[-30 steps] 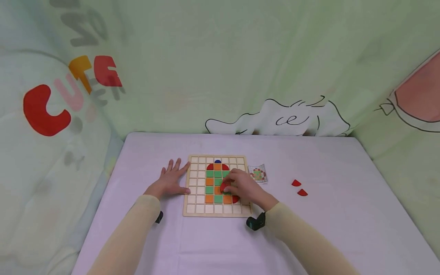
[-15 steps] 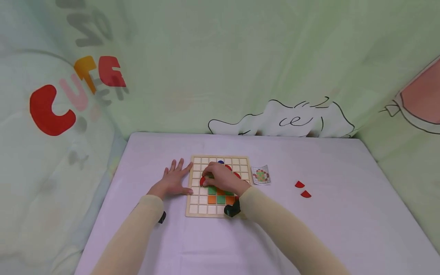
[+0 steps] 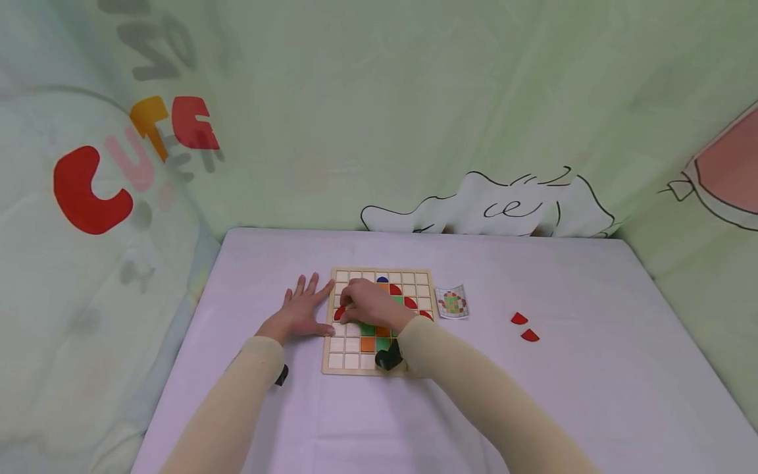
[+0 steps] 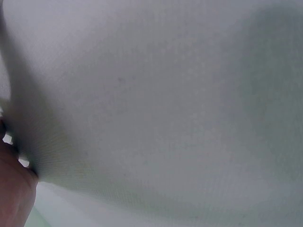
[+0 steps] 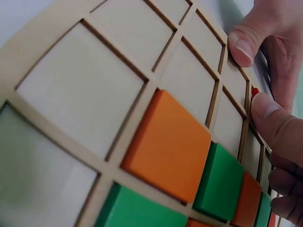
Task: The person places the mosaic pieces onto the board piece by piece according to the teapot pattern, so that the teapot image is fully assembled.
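My right hand (image 3: 374, 305) reaches over the left part of the wooden grid board (image 3: 352, 361) and pinches a red quarter-circle piece (image 3: 339, 313) at the left-hand cells. In the right wrist view only a small red bit of it shows by the thumb (image 5: 270, 111). My left hand (image 3: 301, 316) lies with spread fingers at the board's left edge, its thumb on the frame. Orange squares (image 3: 368, 344), green squares (image 5: 218, 182) and red pieces (image 3: 410, 303) sit in the grid; the right hand and sleeve hide some. The left wrist view is mostly pale cloth.
Right of the board lies a small paper card (image 3: 452, 303) with a coloured grid pattern. Farther right, two red quarter-circle pieces (image 3: 530, 336) rest on the lilac tablecloth (image 3: 580, 375). A blue piece (image 3: 381, 280) sits near the board's top.
My right hand has moved left across the board with the red quarter-circle piece, from the middle to the left-hand cells. The left hand stays at the board's edge. The view has shifted slightly.
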`<state>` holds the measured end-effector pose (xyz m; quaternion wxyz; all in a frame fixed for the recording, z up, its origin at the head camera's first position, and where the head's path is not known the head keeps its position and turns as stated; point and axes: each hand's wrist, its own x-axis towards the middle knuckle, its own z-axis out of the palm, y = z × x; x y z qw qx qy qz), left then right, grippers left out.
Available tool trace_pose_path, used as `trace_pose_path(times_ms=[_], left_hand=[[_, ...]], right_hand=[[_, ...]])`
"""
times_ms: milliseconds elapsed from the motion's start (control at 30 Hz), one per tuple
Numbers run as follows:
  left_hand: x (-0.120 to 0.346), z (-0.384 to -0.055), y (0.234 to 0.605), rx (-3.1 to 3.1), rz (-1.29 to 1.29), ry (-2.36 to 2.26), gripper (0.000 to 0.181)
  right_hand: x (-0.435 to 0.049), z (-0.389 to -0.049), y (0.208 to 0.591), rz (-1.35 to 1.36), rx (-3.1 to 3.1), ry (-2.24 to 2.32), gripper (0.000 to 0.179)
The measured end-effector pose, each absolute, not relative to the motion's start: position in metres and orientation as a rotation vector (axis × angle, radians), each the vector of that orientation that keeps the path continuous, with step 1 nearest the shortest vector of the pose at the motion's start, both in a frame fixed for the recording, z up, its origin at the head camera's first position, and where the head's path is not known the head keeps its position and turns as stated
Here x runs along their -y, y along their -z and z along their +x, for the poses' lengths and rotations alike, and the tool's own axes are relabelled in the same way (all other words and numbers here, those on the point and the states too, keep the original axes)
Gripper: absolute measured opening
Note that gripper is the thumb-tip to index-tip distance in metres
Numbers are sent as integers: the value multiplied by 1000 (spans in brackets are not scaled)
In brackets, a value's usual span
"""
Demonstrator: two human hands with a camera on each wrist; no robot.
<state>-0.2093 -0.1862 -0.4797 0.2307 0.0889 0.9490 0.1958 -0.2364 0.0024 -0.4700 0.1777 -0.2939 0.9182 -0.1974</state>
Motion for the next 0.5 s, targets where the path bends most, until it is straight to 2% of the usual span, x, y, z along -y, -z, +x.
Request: trace_pose_path(times_ms=[300, 500], left_hand=[[184, -209, 478, -2604, 231, -542, 106], [184, -208, 478, -2610, 226, -530, 105]], right_hand=[[0, -233, 472, -862, -2623, 481, 31], [-3, -231, 470, -968, -2632, 514, 21]])
